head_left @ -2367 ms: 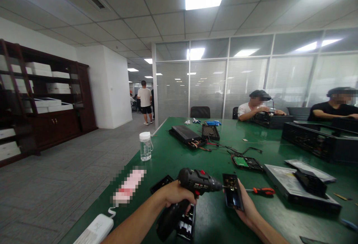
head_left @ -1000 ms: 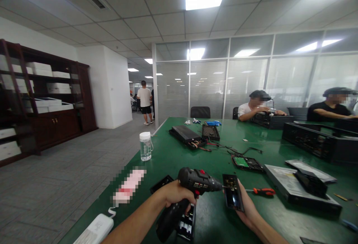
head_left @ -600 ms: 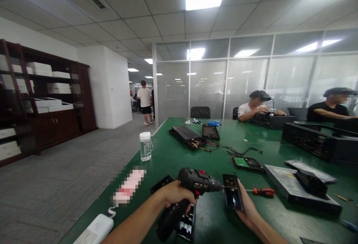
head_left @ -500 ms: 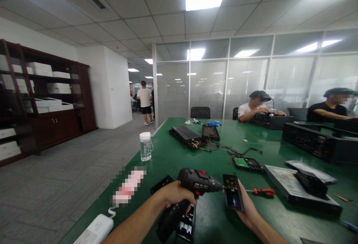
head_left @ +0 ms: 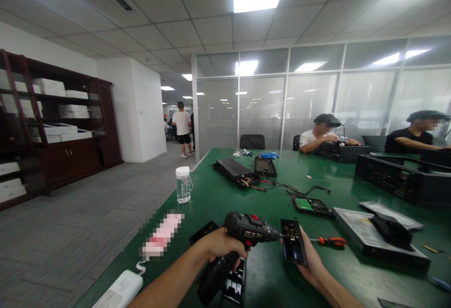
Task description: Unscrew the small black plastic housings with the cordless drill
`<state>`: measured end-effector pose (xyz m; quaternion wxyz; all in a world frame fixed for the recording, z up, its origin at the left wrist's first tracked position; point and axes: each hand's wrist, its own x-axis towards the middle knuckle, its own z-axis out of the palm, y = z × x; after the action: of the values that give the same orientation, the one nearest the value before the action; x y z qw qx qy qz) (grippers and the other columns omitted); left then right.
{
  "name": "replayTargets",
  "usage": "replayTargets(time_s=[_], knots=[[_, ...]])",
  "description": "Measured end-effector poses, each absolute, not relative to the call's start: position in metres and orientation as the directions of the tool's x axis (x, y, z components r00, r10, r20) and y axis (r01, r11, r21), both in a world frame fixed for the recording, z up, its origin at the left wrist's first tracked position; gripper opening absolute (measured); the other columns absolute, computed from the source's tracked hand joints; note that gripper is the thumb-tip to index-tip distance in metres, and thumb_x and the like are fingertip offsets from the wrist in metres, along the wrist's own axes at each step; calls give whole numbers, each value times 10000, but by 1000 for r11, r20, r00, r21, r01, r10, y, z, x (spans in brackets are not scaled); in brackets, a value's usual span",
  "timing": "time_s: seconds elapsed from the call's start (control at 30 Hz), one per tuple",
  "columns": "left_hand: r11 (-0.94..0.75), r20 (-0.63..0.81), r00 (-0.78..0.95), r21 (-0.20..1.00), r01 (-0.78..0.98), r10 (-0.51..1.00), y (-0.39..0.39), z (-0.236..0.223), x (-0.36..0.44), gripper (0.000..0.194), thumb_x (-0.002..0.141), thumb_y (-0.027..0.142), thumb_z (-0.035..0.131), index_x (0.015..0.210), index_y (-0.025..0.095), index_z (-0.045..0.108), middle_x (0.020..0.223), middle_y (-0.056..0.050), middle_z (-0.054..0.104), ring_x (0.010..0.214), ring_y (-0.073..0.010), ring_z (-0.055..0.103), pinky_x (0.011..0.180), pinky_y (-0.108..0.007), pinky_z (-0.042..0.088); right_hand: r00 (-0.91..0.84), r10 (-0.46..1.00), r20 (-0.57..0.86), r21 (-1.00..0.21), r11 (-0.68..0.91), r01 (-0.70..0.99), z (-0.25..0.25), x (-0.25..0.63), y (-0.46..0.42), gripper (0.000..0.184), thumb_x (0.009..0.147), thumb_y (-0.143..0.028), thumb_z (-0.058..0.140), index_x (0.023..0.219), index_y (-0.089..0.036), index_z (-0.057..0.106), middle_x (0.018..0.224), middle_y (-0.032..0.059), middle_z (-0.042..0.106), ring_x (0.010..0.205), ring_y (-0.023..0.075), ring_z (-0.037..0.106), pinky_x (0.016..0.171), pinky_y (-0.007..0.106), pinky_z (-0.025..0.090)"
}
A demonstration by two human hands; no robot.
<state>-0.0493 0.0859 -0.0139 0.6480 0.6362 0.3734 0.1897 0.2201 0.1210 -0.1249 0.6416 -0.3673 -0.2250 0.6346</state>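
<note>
My left hand (head_left: 225, 247) is wrapped round the grip of a black cordless drill (head_left: 248, 228) with red switches. The drill points right. Its bit reaches the left part of a black rectangular plastic housing (head_left: 292, 247) with brass-coloured metal bits inside. My right hand (head_left: 310, 256) holds this housing tilted up by its right side, fingers mostly hidden behind it. Below the drill lies another black housing with pale compartments (head_left: 234, 283), partly covered by the drill's handle. A black open frame (head_left: 204, 232) lies behind my left wrist. Just right of my right hand lies a screwdriver (head_left: 333, 241) with an orange and black handle.
On the green table (head_left: 260, 270) stand a water bottle (head_left: 183, 185), a black box with wires (head_left: 234, 171), a green circuit board (head_left: 306, 204), a flat metal case (head_left: 377, 237) and a big black chassis (head_left: 398, 178). Two co-workers sit at the far right; a white device (head_left: 120, 289) lies near left.
My hands, the drill and the housing keep practically the same position. At the far right, the co-worker in black has shifted slightly to the left and reaches an arm forward.
</note>
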Motion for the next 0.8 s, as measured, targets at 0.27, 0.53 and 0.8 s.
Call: replayTargets(time_s=[0.27,0.53,0.8], knots=[[145,-267,627,960,239,732,85,-13,-49,159,519,199,573,641,99,591,459,4,523,413,-134,500,451,-266,395,90,980,-177,-761,-79,-644,-119,218,116,392,665,-461,618,920,-166,584,793,42,659,776,221,619,645,320,500],[175,-295,615,953,249,731,86,-16,-49,146,522,186,567,638,103,595,465,5,532,415,-122,495,457,-261,403,102,979,-178,-762,-71,-644,-118,217,114,376,670,-462,614,902,-166,589,791,43,660,781,224,616,653,327,497],[154,-276,636,958,241,720,86,-14,-49,154,524,187,568,649,102,595,462,9,526,414,-125,498,450,-256,395,91,981,-171,-760,-73,-646,-118,218,115,418,672,-466,610,957,-161,583,817,46,658,774,218,617,648,319,493]])
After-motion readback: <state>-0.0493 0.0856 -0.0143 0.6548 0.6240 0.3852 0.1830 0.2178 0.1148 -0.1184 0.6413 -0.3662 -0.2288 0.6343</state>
